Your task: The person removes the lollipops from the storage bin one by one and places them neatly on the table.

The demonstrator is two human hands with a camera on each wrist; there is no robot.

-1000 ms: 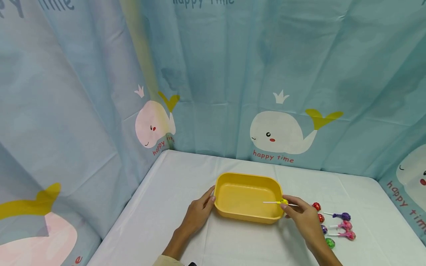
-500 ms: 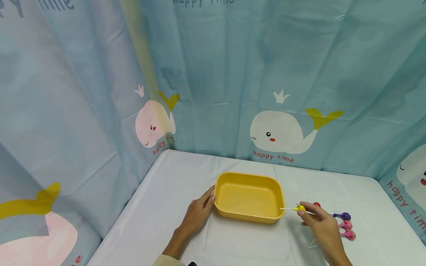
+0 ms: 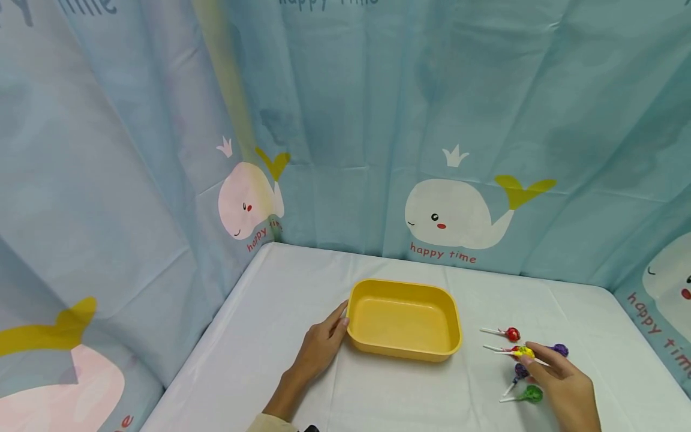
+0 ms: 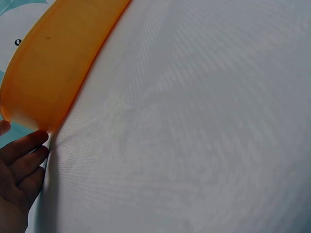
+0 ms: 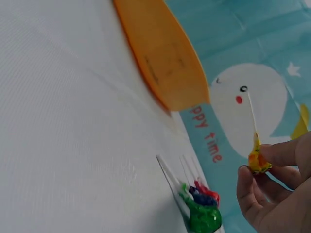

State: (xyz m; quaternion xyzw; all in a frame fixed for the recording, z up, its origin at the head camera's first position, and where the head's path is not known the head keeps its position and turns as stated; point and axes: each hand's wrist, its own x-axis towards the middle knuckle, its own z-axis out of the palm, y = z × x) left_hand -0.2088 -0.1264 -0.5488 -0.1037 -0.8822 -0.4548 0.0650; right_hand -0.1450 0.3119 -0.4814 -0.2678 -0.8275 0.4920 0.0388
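A yellow rectangular box (image 3: 402,324) sits on the white table, and nothing lies in it. My left hand (image 3: 318,345) touches its left end; in the left wrist view the fingers (image 4: 29,145) are extended along the box's outer side. To the right, my right hand (image 3: 567,384) pinches a yellow lollipop (image 3: 523,352) by its wrapped head, the white stick pointing left. That lollipop (image 5: 259,162) is above the table in the right wrist view. Around this hand lie a red lollipop (image 3: 512,334), a purple one (image 3: 520,372) and a green one (image 3: 533,393).
Another purple lollipop (image 3: 561,349) shows beyond my right hand's fingers. A second red one is partly covered by the yellow lollipop. The white tablecloth (image 3: 302,282) runs back to a blue curtain (image 3: 345,204) printed with whales.
My right hand has moved right and nearer, carrying the yellow lollipop from the box's right rim to over the other lollipops. My left hand and the box stay in place.
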